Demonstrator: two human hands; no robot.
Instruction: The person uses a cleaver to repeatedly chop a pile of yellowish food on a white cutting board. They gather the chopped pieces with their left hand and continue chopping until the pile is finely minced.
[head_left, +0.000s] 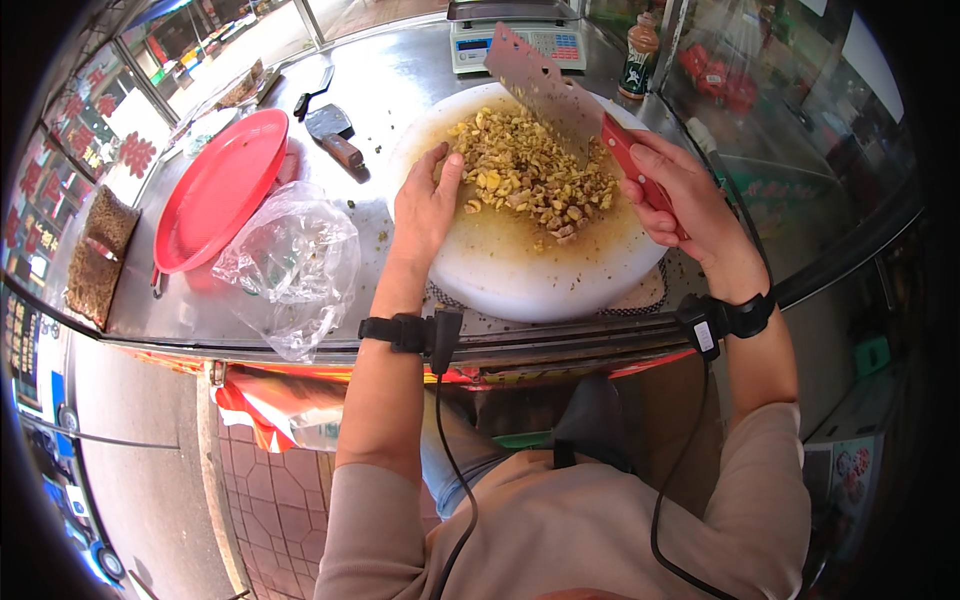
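On a thick round white chopping block (517, 289) lies a heap of chopped yellow and brown food pieces (525, 169). My right hand (682, 195) grips the red handle of a cleaver (544, 86). The broad blade, with bits stuck to it, slants over the heap's upper right part, its edge among the pieces. My left hand (431, 199) rests at the heap's left edge, thumb and fingers apart, holding nothing. Its fingertips are beside the nearest pieces; whether they touch is not clear.
A scale (517, 49) and a sauce bottle (640, 56) stand behind the block. Left on the metal counter lie a scraper (334, 135), a smaller black-handled tool (313, 94), a red plastic tray (221, 195), a crumpled clear bag (300, 255) and a filled bag (101, 255). Glass panels border the counter.
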